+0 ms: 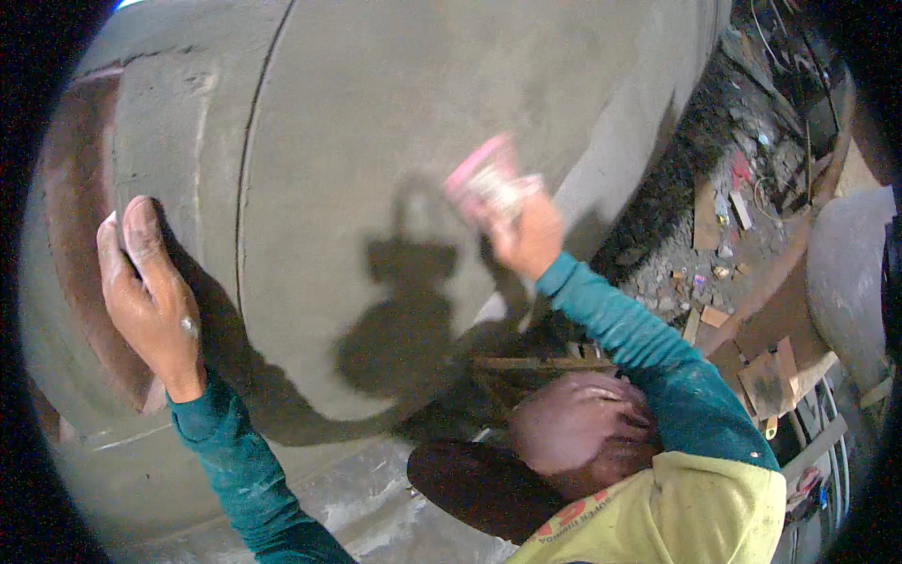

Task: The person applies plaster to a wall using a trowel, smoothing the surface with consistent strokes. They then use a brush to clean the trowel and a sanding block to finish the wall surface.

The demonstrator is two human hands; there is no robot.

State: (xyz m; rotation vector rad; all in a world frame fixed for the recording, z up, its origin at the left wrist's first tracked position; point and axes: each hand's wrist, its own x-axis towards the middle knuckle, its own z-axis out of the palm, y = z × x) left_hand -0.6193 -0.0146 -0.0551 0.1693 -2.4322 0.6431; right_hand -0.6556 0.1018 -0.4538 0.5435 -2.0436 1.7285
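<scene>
A large curved surface of smooth grey cement (329, 103) fills the middle. Against it, my right hand (531, 235) grips a pink-and-white pad (493, 179); both are smeared by motion, and the pad's exact kind cannot be made out. Over at the left, my left hand (155, 291) has its fingers stretched out, nothing in them, beside a recessed reddish-brown band (89, 216). Whether its fingertips touch the cement I cannot tell. Pale dust marks the left fingers. A thin dark groove (249, 141) runs down the cement between the hands, and my shadow falls across it.
Rubble and scraps (695, 254) cover the ground at the right, with bits of cardboard (770, 376) and a rounded grey form (850, 263). Below my right arm are a mauve rounded shape (578, 423) and a dark oval (479, 489).
</scene>
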